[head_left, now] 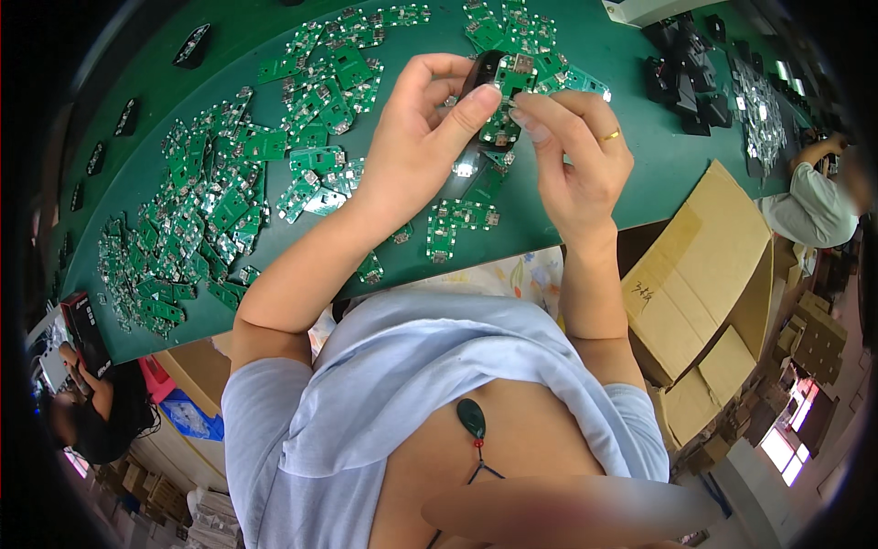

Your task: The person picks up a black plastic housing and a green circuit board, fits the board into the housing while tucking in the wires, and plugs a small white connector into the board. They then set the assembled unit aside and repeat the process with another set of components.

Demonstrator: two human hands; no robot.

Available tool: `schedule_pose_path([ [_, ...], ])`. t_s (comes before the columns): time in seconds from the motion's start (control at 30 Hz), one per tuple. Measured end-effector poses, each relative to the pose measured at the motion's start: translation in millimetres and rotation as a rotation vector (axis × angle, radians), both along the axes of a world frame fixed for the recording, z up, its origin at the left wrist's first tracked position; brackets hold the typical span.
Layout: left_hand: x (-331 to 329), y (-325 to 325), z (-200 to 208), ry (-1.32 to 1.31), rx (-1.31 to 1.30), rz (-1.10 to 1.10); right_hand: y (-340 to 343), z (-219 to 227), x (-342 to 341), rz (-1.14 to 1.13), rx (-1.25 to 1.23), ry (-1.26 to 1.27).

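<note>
My left hand (413, 146) grips a black plastic casing (486, 69) above the table, its thumb lying over the front. A green circuit board (519, 79) with a metal socket at its top end sits against the casing; whether it is fully seated I cannot tell. At the board's right edge, my right hand (585, 156) has thumb and fingers pinched together, touching or almost touching it. Anything small between those fingertips is hidden. Just below the hands, several loose circuit boards (442, 240) lie near the table's front edge.
Heaps of green circuit boards (206, 197) cover the left and back of the green table (658, 183). Black casings (681, 87) and a pile of small shiny parts (759, 119) lie at the right. An open cardboard box (700, 265) stands by the front right edge. People work at both sides.
</note>
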State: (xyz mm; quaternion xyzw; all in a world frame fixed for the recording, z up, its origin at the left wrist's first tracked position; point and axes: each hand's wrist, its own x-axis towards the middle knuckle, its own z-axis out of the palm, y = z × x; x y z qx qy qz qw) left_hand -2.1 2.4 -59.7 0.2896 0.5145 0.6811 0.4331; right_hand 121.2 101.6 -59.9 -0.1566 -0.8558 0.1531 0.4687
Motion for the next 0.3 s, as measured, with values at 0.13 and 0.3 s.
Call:
schedule_pose_path([
  [0.13, 0.6, 2.3, -0.5, 0.011, 0.070, 0.022, 0.2, 5.9, -3.2, 0.018, 0.014, -0.073],
  [0.3, -2.7, 5.0, -4.8, 0.064, 0.054, 0.022, 3.2, 5.3, -7.8, 0.011, 0.029, -0.192],
])
